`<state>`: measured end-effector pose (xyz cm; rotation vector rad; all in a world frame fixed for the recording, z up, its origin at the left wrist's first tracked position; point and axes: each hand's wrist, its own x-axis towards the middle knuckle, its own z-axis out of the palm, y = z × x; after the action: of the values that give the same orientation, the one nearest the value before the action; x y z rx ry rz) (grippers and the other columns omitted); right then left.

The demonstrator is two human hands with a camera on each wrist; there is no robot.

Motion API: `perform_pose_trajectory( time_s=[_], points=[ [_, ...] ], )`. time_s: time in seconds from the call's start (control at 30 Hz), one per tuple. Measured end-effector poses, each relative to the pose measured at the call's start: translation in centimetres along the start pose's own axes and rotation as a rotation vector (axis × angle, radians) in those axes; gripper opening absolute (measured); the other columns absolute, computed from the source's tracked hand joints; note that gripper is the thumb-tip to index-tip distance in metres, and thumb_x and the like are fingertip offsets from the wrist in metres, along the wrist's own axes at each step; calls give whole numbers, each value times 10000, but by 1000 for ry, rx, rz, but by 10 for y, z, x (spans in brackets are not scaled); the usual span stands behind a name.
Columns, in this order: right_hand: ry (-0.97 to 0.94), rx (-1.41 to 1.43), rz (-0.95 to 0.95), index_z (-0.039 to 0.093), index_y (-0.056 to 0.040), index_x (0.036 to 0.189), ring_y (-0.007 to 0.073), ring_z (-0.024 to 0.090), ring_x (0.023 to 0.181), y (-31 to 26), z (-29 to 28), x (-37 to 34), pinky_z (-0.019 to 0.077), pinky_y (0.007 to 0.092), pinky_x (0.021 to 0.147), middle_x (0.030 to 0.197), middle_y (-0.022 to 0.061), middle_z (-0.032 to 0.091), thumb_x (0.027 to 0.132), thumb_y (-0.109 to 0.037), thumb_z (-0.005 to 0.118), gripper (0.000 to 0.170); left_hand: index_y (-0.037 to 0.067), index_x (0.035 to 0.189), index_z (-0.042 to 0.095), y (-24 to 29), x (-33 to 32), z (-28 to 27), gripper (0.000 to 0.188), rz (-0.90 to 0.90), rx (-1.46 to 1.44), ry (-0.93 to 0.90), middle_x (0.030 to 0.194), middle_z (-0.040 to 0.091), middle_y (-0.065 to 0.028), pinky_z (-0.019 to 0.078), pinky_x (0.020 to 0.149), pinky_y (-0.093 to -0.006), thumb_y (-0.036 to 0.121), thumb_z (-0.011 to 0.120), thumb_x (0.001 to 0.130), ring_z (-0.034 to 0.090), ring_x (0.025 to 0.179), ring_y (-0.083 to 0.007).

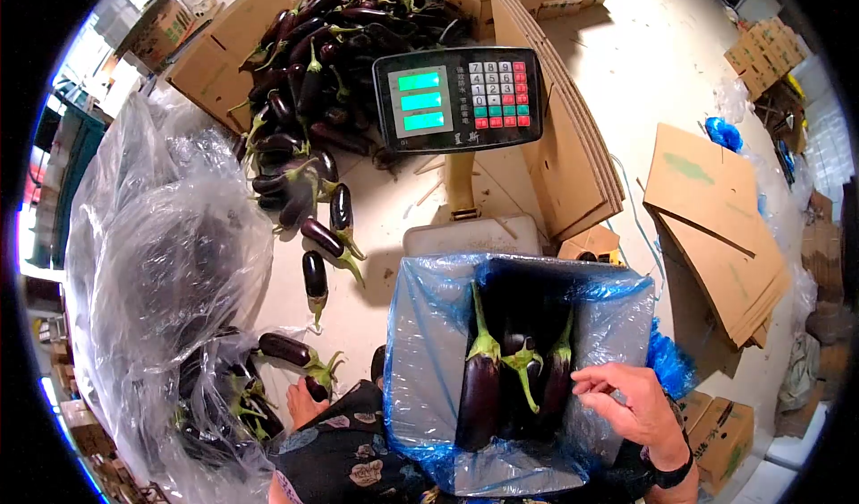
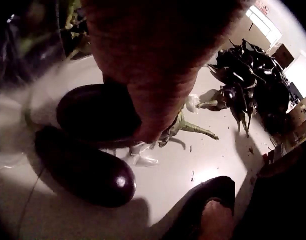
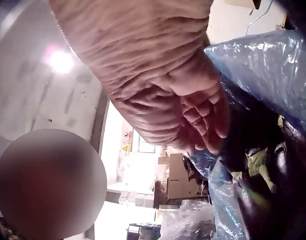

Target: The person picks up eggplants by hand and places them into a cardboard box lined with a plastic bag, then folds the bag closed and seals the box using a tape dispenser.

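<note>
Down on the floor at the lower left, my left hand (image 1: 306, 404) grips an eggplant (image 2: 95, 112); its green stem end shows past the fingers in the left wrist view. Another eggplant (image 2: 88, 167) lies right beside it on the floor. My right hand (image 1: 631, 405) hovers at the right side of a box (image 1: 617, 325) lined with blue plastic, fingers loosely bent and holding nothing. Inside that box lie several eggplants (image 1: 479, 401), green stems up. The box sits in front of a scale with a lit display (image 1: 420, 101).
A big heap of eggplants (image 1: 358, 29) lies at the back, with loose ones trailing forward. Clear plastic sheeting (image 1: 179, 235) covers the left side. Flat cardboard (image 1: 573, 128) leans right of the scale; more cardboard sheets (image 1: 716, 226) lie farther right. Blue plastic (image 1: 669, 361) bunches beside the box.
</note>
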<state>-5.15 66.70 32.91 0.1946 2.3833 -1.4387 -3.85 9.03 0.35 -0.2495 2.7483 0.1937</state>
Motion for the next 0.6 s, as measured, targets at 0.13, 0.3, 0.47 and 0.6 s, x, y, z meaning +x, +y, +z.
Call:
perform_pose_trajectory(
  time_s=[0.13,0.3,0.47,0.6],
  points=[
    [-13,-29,15,654,9,1122,210,702,790,4,-2,2,555,301,699,909,149,708,858,-47,697,273,11,1315,417,12,-5,0,793,-18,24,-61,1110,459,-229,400,886,-510,182,814,650,454,1085,-431],
    [190,-243,-117,672,-13,1038,273,691,793,6,-6,2,542,332,719,902,153,699,830,-20,690,209,21,1340,406,3,1,-4,816,-84,96,-117,1152,456,-246,412,894,-524,154,802,639,455,1110,-448],
    [752,-151,-65,621,2,1105,160,593,971,30,-24,10,473,277,850,1063,76,632,903,-40,585,210,1,1097,656,-9,60,-32,377,109,-329,-269,922,679,-148,509,778,-380,228,691,798,637,872,-307],
    [843,56,-35,624,-8,1169,99,565,972,59,-28,16,458,245,854,1060,38,623,938,-68,608,240,10,1275,573,122,85,-140,410,178,-841,-424,1016,680,-72,507,774,-287,192,646,915,623,902,-135]
  ],
)
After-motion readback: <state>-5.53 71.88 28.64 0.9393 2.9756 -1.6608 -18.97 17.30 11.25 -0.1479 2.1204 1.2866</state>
